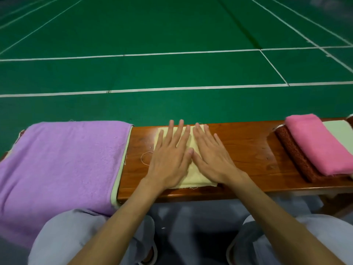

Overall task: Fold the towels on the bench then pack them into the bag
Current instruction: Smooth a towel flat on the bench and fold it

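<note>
Both of your hands lie flat on the small pale yellow folded towel [193,178], which sits at the middle of the glossy brown wooden bench [248,150] and reaches from its near edge almost to its far edge. Your left hand [169,159] and right hand [212,157] rest side by side, palms down, fingers straight and slightly spread, thumbs touching over the centre of the cloth. Neither hand grips anything.

A loose thread [145,157] curls on the wood just left of the yellow towel.

At the bench's left end, a large purple terry towel [63,161] lies spread out and hangs over the near edge, with a pale green cloth [119,169] showing along its right side from beneath.

At the right end, a folded pink towel [321,144] lies on top of a reddish-brown textured towel [294,152], with a light green towel [337,129] just beyond them.

Your knees in grey trousers [63,236] are against the near edge, and a green court floor with white lines [172,73] stretches behind the bench.
</note>
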The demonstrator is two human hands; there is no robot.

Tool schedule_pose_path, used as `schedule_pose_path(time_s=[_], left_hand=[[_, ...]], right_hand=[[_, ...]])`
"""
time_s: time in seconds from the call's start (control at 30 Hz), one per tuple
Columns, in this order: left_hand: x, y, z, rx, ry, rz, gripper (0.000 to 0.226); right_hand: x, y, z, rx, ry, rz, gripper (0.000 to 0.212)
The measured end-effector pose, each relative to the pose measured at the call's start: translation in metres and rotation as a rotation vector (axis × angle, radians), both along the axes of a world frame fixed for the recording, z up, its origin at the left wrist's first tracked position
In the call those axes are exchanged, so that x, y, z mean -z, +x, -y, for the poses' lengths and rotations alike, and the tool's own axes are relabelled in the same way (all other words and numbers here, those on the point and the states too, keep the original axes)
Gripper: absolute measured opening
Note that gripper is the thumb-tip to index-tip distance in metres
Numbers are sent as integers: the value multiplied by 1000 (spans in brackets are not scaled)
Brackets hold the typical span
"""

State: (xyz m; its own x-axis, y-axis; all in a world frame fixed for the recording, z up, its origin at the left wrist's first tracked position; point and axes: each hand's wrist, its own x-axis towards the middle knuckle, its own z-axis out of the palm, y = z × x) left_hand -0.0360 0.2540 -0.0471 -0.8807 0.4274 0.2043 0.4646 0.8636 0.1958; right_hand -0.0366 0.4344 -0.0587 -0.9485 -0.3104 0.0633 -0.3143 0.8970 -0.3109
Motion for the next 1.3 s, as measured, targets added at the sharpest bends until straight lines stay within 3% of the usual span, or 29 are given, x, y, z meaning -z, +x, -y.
schedule_pose_path(time_s=[0.2, 0.37, 0.73, 0.93, 1.0, 1.07, 1.17, 1.23, 1.3], left_hand=[[26, 1, 3, -65, -121, 176, 74], [25, 0, 15, -106, -117, 196, 74], [26, -6, 23, -123, -86, 240, 71], [23, 7, 36, -5, 188, 237, 71], [21, 16, 41, 44, 235, 233, 70], [19, 26, 46, 101, 147, 213, 75], [19, 42, 56, 169, -79, 163, 106], [21, 51, 65, 207, -146, 148, 121], [26, 56, 75, 239, -144, 112, 121]], right_hand=[[12, 3, 12, -78, 174, 5, 68], [16, -7, -2, -41, 173, 33, 76], [16, -14, -20, 28, 148, 57, 70], [1, 3, -21, -102, 98, -68, 69], [-5, 18, -18, -190, 112, -29, 80], [-6, 34, -13, -255, 176, 51, 101], [2, 50, -7, -302, 289, 31, 129], [5, 56, -6, -296, 293, -7, 133], [5, 63, -7, -283, 289, -19, 127]])
